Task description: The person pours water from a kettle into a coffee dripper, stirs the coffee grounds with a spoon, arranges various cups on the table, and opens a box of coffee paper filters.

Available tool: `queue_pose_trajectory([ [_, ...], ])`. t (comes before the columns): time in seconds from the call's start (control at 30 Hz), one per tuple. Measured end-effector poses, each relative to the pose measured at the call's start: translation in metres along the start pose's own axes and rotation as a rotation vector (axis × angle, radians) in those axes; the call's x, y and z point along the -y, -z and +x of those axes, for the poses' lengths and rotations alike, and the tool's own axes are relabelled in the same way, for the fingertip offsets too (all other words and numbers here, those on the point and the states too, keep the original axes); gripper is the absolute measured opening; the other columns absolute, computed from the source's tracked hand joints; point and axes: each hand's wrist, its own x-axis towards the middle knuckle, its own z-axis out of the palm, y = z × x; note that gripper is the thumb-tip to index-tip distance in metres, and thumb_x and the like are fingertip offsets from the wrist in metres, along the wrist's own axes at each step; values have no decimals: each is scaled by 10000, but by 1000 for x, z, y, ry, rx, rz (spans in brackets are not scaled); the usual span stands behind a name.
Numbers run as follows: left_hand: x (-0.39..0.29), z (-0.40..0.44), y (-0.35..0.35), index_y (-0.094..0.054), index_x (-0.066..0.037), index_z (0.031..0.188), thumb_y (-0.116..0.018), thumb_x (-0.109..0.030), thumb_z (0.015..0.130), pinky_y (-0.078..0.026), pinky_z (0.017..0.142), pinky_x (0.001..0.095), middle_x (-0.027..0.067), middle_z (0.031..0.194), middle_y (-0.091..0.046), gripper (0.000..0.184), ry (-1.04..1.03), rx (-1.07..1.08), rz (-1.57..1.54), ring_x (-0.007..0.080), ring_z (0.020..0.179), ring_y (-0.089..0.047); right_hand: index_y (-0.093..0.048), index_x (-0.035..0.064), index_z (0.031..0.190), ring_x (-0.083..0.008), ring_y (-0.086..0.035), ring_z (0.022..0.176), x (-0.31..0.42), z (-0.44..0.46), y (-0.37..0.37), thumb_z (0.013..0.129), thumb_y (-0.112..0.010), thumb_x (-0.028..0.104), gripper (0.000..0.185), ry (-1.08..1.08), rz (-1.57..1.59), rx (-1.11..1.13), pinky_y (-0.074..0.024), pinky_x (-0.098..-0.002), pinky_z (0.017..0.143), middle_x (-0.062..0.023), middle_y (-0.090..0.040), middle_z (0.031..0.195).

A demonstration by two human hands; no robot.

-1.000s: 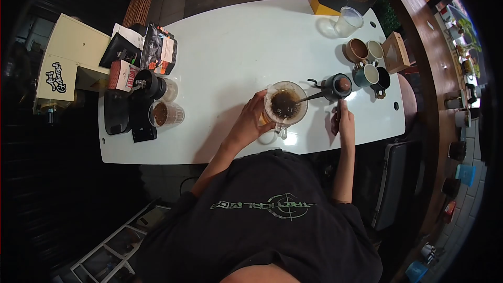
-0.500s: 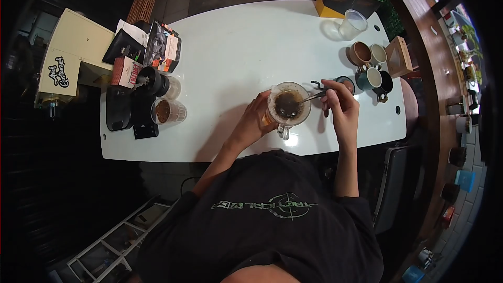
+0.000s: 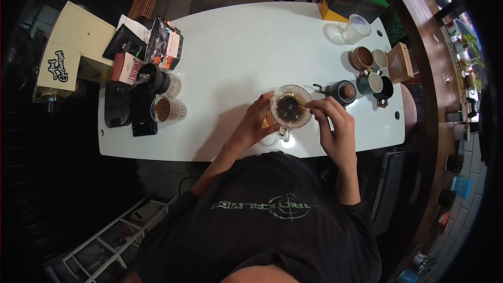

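Pinching a spoon (image 3: 302,106) mid-frame, right hand (image 3: 337,126) is maybe risking a filter (image 3: 300,119) tear from scraping; left hand (image 3: 255,119) is gripping the dripper (image 3: 291,87).

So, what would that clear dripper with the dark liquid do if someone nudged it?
The clear dripper would probably slosh, as dark liquid lies inside. Its see-through wall looks like glass or hard plastic, so likely stiff and perhaps breakable. It might tip under a shove, though the left hand around its side should steady it.
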Motion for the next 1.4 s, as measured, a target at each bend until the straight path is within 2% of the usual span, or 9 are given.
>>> queue_pose_trajectory([
  [0.2,5,1,-1,-420,-33,1432,-768,-243,823,-363,1126,469,128,1487,-389,732,-38,4,9,331,1385,-414,-650,-20,1026,-305,-635,789,-1,-3,0,883,-621,-52,149,126,-153,-33,-497,-381,700,-132,-632,893],
  [0.43,5,1,-2,-420,-27,1423,-811,-182,785,-390,1115,456,126,1469,-410,764,-85,-17,44,340,1358,-444,-635,-26,986,-302,-650,773,-11,-8,-12,904,-607,-48,89,35,-70,-56,-505,-368,689,-146,-631,885],
  [0.63,2,3,-1,-409,-26,1423,-821,-183,771,-393,1124,452,123,1467,-412,787,-1,6,40,341,1348,-455,-622,-51,961,-228,-686,736,-21,-9,-20,943,-568,-48,58,-38,29,-141,-527,-312,659,-141,-668,877],
  [0.73,2,3,-1,-411,-28,1422,-820,-171,770,-392,1125,456,120,1468,-409,784,-12,-9,30,343,1349,-454,-622,-54,953,-209,-696,735,-25,-12,-21,969,-553,-21,78,-178,98,-154,-537,-303,669,-132,-687,852],
  [0.93,3,4,-1,-405,-54,1442,-806,-223,786,-387,1133,457,112,1481,-401,788,14,6,31,346,1353,-452,-619,-42,965,-80,-568,677,-45,-13,-22,1072,-491,173,272,-394,411,-233,-466,-233,605,-42,-615,765],
  [1.17,1,4,0,-386,-68,1459,-807,-231,778,-389,1130,458,113,1472,-416,817,-8,10,11,348,1352,-455,-622,-48,986,-100,-572,698,-46,-10,-17,1078,-477,189,292,-374,545,-212,-467,-246,618,-53,-611,788],
  [1.27,0,3,0,-387,-68,1458,-814,-219,773,-392,1127,457,116,1456,-435,821,-15,-22,-10,349,1343,-464,-622,-51,996,-104,-576,726,-39,-10,-16,1076,-479,170,275,-280,511,-230,-467,-252,631,-59,-611,800],
  [1.37,-2,4,1,-388,-71,1457,-820,-204,767,-392,1127,456,122,1446,-447,825,-9,-2,-29,354,1335,-473,-619,-57,995,-112,-585,748,-29,-10,-12,1065,-479,120,237,-189,408,-236,-468,-255,643,-67,-620,832],
  [1.4,0,4,0,-387,-72,1457,-813,-216,774,-390,1127,457,123,1444,-448,818,-29,-13,-22,352,1340,-467,-636,-45,981,-142,-599,741,-24,-9,-10,1014,-515,46,155,-127,318,-239,-471,-256,653,-83,-628,846],
])
